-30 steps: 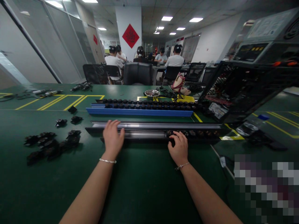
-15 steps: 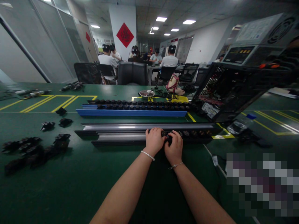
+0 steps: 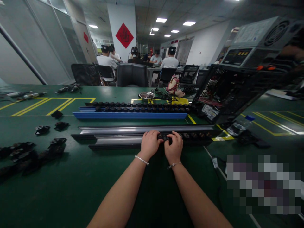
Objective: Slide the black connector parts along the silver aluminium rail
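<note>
At the near metal rail (image 3: 118,141), my left hand (image 3: 150,145) closes its fingers on a small black part (image 3: 160,136) with a rounded top. Close beside it on the right, my right hand (image 3: 174,147) curls round another black part (image 3: 169,140) in the same rail; its fingertips are partly hidden. Further right in this rail sits a row of black parts (image 3: 194,135). Directly behind lies a second long metal rail (image 3: 114,130), its channel showing bare metal. Several loose black parts (image 3: 55,145) lie on the green table at the left.
Behind the rails stands a blue rail (image 3: 130,116) filled with black parts. An open computer case (image 3: 223,91), a water bottle (image 3: 239,125) and cables are at the right. A metal dish (image 3: 146,95) and a yellow tray (image 3: 180,101) sit further back. People sit beyond.
My left hand has moved right along the near rail, from its left end to beside my right hand, and closed on a black part. The view has turned slightly right.
</note>
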`<action>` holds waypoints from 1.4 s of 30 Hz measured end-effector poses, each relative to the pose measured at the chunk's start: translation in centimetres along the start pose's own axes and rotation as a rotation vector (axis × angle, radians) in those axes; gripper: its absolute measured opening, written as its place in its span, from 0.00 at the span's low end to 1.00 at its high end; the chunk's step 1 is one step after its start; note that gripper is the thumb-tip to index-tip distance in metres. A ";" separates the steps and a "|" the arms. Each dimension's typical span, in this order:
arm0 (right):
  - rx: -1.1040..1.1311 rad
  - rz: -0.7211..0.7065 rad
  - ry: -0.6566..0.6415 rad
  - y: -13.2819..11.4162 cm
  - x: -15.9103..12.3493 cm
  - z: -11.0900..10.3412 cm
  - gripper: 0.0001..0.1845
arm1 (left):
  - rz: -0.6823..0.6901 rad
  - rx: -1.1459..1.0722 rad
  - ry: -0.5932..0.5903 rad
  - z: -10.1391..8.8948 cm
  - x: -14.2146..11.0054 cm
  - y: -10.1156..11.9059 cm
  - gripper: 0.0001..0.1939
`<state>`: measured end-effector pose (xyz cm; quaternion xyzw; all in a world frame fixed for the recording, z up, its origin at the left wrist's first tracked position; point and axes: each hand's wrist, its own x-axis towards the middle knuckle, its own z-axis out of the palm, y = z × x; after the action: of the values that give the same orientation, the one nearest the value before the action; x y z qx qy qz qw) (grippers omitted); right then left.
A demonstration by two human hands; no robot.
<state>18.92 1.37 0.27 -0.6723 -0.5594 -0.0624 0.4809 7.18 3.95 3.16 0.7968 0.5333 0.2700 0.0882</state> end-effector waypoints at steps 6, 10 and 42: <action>-0.042 -0.075 -0.030 0.0 0.0 0.5 0.10 | 0.038 0.024 0.064 -0.2 -0.7 -1.3 0.14; -0.054 -0.105 -0.054 0.6 -0.1 0.4 0.09 | 0.036 0.030 0.111 0.1 -1.1 -1.5 0.15; -0.028 -0.101 -0.095 0.5 0.0 0.0 0.09 | -0.100 0.047 0.258 0.3 -1.9 -1.2 0.21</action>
<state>19.39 1.42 0.02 -0.6520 -0.6140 -0.0625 0.4405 5.83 2.78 1.73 0.7298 0.5853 0.3530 0.0135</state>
